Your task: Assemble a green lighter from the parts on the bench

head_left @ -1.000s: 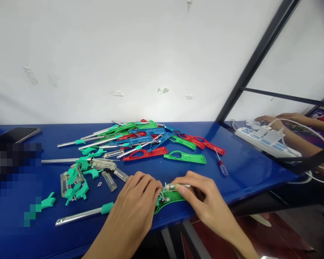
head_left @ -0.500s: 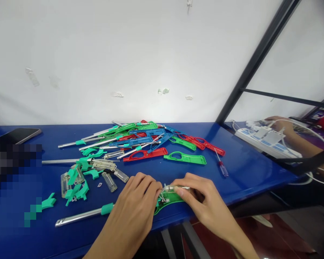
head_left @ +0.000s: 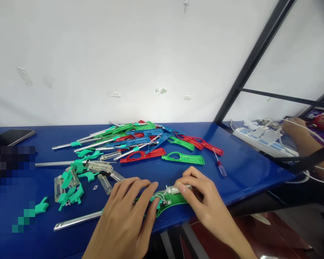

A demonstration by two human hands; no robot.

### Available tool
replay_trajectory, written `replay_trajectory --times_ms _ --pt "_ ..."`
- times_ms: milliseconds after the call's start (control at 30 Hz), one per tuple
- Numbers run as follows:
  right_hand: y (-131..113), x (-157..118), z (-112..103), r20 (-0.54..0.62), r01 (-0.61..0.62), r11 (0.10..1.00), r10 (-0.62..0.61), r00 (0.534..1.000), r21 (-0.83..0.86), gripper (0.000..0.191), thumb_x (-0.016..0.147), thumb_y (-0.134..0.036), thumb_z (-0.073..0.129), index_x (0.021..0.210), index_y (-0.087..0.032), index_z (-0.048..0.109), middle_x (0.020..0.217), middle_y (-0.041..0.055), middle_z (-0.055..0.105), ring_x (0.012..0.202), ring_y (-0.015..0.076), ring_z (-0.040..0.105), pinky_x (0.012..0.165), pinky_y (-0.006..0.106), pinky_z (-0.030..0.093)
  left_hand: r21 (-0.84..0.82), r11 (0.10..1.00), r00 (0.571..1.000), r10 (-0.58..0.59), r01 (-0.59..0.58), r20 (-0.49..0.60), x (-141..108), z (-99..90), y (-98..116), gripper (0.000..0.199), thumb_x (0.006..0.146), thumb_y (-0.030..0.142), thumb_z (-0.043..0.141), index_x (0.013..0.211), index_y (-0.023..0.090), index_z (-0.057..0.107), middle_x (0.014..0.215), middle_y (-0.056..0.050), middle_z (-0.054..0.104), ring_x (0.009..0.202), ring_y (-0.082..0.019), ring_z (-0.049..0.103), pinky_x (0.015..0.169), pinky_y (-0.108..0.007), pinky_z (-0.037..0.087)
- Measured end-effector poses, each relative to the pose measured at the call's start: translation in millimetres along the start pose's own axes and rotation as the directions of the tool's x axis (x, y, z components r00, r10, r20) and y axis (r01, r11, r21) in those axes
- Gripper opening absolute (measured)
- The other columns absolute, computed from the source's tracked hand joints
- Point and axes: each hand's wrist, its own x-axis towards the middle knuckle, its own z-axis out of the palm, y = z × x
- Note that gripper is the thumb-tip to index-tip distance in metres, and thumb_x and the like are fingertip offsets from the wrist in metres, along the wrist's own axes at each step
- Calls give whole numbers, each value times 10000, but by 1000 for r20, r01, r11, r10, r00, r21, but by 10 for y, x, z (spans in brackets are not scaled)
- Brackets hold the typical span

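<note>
An open green lighter casing [head_left: 179, 199] lies near the table's front edge, with thin white wires inside and a long metal tube [head_left: 78, 220] reaching left. My right hand [head_left: 203, 196] pinches a clear fuel tank [head_left: 172, 190] at the handle end of the casing. Over the tube end of the casing arches my left hand [head_left: 126, 212], its thumb and forefinger closed around the part by a teal trigger [head_left: 157, 202]. The hand partly hides that section. To its left lie teal triggers [head_left: 77, 195] and clear fuel tanks [head_left: 105, 184].
Behind my hands is a pile of lighter halves, including a red casing [head_left: 148, 154] and a green casing [head_left: 189, 159]. A screwdriver [head_left: 220, 168] lies at right. A phone [head_left: 18, 136] rests at far left. Beyond the black frame [head_left: 248, 64] are a power strip [head_left: 261, 140] and another person's hand [head_left: 294, 127].
My left hand's fingers have shifted left and loosened, baring more of the wires and the teal trigger. My right hand stays on the fuel tank. The view has shifted slightly.
</note>
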Motion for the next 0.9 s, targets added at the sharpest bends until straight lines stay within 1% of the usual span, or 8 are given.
replay_trajectory --times_ms 67,133,233,400,533,633,800,900 --pt "-5 7 -8 23 -8 1000 8 1000 16 367 1125 -441 560 905 -255 788 927 17 634 803 174 600 706 333 415 20 1000 1000 -16 16 13 -69 -32 9 282 1147 222 473 1342 160 666 1237 -96 747 1178 -292 651 1012 -452 515" --pt "-8 13 -12 31 -15 1000 14 999 25 350 1120 -448 574 935 -265 808 915 13 660 789 171 607 695 330 416 32 999 999 -18 17 32 -134 -49 9 294 1154 241 463 1340 167 678 1258 -99 749 1184 -289 669 999 -447 540" --pt "-3 13 -11 5 -27 999 27 1000 19 289 1107 -459 597 1026 -292 819 939 5 709 761 166 598 667 325 406 40 999 999 -14 13 32 -190 -42 0 305 1164 244 441 1325 179 692 1251 -97 760 1155 -284 697 967 -448 573" --pt "20 9 -13 -27 -68 997 69 997 33 306 1092 -484 607 923 -265 737 918 3 711 792 182 589 653 317 404 7 1000 998 -5 5 66 -191 -15 -5 303 1159 224 434 1288 196 706 1187 -91 763 1094 -279 718 912 -445 613" --pt "35 11 -18 -34 -77 997 78 996 23 343 1084 -498 608 886 -248 732 880 8 707 776 185 588 647 324 396 -14 1000 996 1 1 87 -181 -27 -13 307 1147 188 441 1313 181 699 1139 -102 747 1031 -280 722 864 -463 624" --pt "30 16 -13 -40 -69 998 69 997 -1 381 1081 -506 605 844 -236 731 846 13 702 748 183 579 649 333 389 -19 1000 997 10 -8 82 -184 -21 -22 309 1142 169 444 1325 171 693 1130 -111 734 1012 -282 718 848 -475 624" --pt "16 35 6 -47 -58 998 58 997 -14 371 1084 -495 610 859 -242 762 843 17 689 733 179 573 635 334 381 -22 1000 996 3 -1 88 -206 -4 -14 287 1141 196 477 1338 162 684 1147 -120 714 1047 -293 698 865 -483 629" --pt "18 44 13 -62 -49 999 49 997 7 331 1074 -476 643 880 -249 788 901 19 692 718 164 578 609 327 380 -30 999 997 -9 11 83 -210 -11 1 287 1146 214 481 1339 160 687 1174 -128 704 1081 -297 689 880 -478 635"
